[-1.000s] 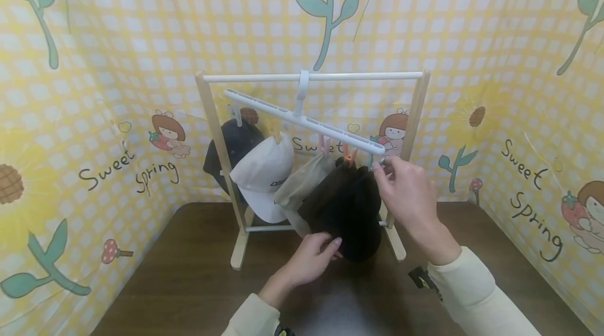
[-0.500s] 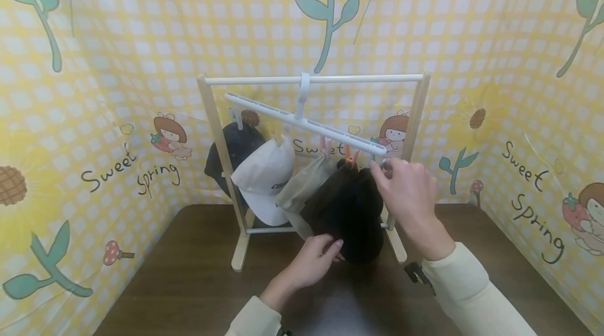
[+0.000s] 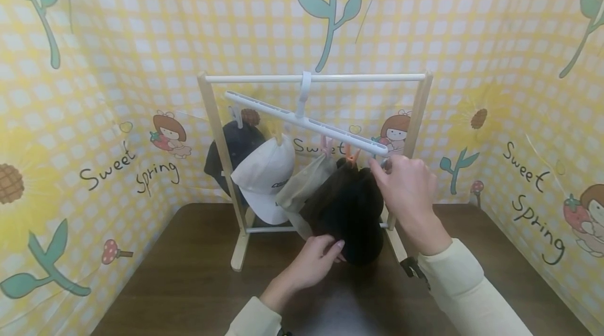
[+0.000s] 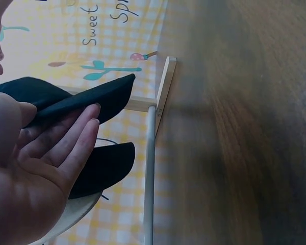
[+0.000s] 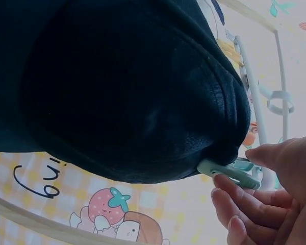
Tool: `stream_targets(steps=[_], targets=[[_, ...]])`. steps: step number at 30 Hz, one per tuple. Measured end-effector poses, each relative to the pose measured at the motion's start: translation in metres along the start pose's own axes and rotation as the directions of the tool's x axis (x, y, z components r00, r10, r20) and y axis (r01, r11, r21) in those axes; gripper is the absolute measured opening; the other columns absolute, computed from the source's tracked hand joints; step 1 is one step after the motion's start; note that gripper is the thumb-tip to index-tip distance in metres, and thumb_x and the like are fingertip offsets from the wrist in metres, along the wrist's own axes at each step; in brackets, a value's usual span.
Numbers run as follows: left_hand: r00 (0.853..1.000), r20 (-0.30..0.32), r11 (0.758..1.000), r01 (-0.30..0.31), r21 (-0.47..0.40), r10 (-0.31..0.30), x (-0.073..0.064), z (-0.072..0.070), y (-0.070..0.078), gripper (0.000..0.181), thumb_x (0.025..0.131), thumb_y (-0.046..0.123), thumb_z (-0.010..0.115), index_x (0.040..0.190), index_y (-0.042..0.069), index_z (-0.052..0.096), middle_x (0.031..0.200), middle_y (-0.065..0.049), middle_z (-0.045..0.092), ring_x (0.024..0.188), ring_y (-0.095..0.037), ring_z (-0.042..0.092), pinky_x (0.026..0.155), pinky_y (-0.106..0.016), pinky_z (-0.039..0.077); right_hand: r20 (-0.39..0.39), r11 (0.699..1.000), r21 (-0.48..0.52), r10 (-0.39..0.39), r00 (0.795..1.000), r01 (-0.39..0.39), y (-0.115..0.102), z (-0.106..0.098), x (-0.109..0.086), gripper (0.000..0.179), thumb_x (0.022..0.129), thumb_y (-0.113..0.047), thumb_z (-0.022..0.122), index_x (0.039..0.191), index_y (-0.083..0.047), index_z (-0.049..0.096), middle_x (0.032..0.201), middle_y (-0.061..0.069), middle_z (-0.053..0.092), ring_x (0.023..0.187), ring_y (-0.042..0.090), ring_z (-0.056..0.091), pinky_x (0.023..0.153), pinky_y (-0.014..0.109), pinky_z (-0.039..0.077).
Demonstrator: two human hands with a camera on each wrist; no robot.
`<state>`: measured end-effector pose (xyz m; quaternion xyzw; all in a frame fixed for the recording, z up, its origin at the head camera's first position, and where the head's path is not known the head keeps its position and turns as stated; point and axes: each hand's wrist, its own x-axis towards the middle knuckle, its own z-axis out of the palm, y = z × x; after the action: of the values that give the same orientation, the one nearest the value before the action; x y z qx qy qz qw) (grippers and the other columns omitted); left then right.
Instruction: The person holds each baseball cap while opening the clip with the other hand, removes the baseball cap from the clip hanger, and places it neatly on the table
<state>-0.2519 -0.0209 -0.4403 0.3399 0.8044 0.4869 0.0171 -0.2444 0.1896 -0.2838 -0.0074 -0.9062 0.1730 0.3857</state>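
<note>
My left hand [image 3: 312,260] holds the brim of a black cap [image 3: 354,220], thumb on one side and fingers on the other in the left wrist view. My right hand [image 3: 408,184] pinches a pale green clothespin [image 5: 232,174] between thumb and fingers. In the right wrist view the clothespin's tip meets the edge of the black cap's crown. Above it, the white hanger [image 3: 306,122] slopes down to the right. Further left along it hang a dark brown cap [image 3: 325,189], a beige cap [image 3: 304,181], a white cap [image 3: 266,173] and a dark navy cap [image 3: 240,139].
The hanger's hook [image 3: 304,87] sits over the top bar [image 3: 368,78] of a wooden rack. The rack's feet [image 3: 239,252] stand on a brown table [image 3: 160,273]. Orange [image 3: 352,156] and pink [image 3: 325,144] clothespins grip the neighbouring caps. Yellow checked cloth [image 3: 236,16] surrounds the table.
My right forearm has shifted slightly to the left, its hand staying at the clothespin. My left hand keeps its hold on the black cap's brim. The caps hang almost unchanged.
</note>
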Motion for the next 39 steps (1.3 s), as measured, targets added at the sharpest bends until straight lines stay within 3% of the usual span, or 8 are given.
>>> stream_targets(steps=[11,18,26,34,39], targets=[[1.0,0.003,1.0,-0.003,0.008,0.003,-0.002,0.0,0.003,0.032,0.11,0.025,0.049,0.096,0.007,0.072,0.087,-0.006,0.076,0.085,-0.026,0.073,0.078,-0.026,0.056,-0.027,0.999,-0.05,-0.013,1.0,0.012,-0.001,0.006,0.004,0.059,0.096,-0.051,0.066,0.056,-0.01,0.05,0.048,0.004,0.039,0.044,0.024,0.04,0.038,0.033,0.027],[1.0,0.019,1.0,-0.009,-0.002,0.009,-0.002,0.001,0.003,0.032,0.11,0.026,0.049,0.096,0.008,0.072,0.088,-0.005,0.076,0.083,-0.016,0.071,0.078,-0.026,0.056,-0.115,0.995,-0.079,-0.064,0.991,0.056,0.002,0.014,0.004,0.061,0.096,-0.047,0.066,0.052,-0.009,0.045,0.046,0.004,0.036,0.041,0.026,0.037,0.038,0.034,0.024],[1.0,0.003,1.0,-0.024,0.008,0.024,-0.003,0.0,0.005,0.033,0.11,0.024,0.048,0.095,0.006,0.072,0.087,-0.007,0.076,0.086,-0.028,0.073,0.079,-0.026,0.056,-0.169,0.987,-0.106,-0.139,0.976,0.122,0.002,0.018,0.006,0.06,0.096,-0.042,0.062,0.051,-0.009,0.042,0.044,0.004,0.035,0.04,0.027,0.035,0.038,0.034,0.023],[0.998,-0.037,0.998,-0.057,0.028,0.058,-0.003,0.002,0.005,0.034,0.109,0.021,0.049,0.09,0.004,0.071,0.084,-0.01,0.076,0.08,-0.021,0.074,0.076,-0.026,0.057,-0.171,0.981,-0.063,-0.194,0.966,0.186,0.006,0.019,0.008,0.057,0.096,-0.035,0.065,0.051,-0.01,0.042,0.044,0.003,0.034,0.038,0.023,0.031,0.038,0.033,0.021],[0.998,-0.043,0.999,-0.054,0.001,0.054,-0.002,0.004,0.005,0.032,0.109,0.019,0.05,0.09,0.004,0.07,0.085,-0.01,0.075,0.078,-0.011,0.073,0.076,-0.026,0.057,-0.169,0.975,-0.041,-0.222,0.96,0.219,0.008,0.018,0.009,0.055,0.096,-0.033,0.066,0.052,-0.01,0.042,0.044,0.002,0.034,0.038,0.021,0.031,0.039,0.032,0.021]])
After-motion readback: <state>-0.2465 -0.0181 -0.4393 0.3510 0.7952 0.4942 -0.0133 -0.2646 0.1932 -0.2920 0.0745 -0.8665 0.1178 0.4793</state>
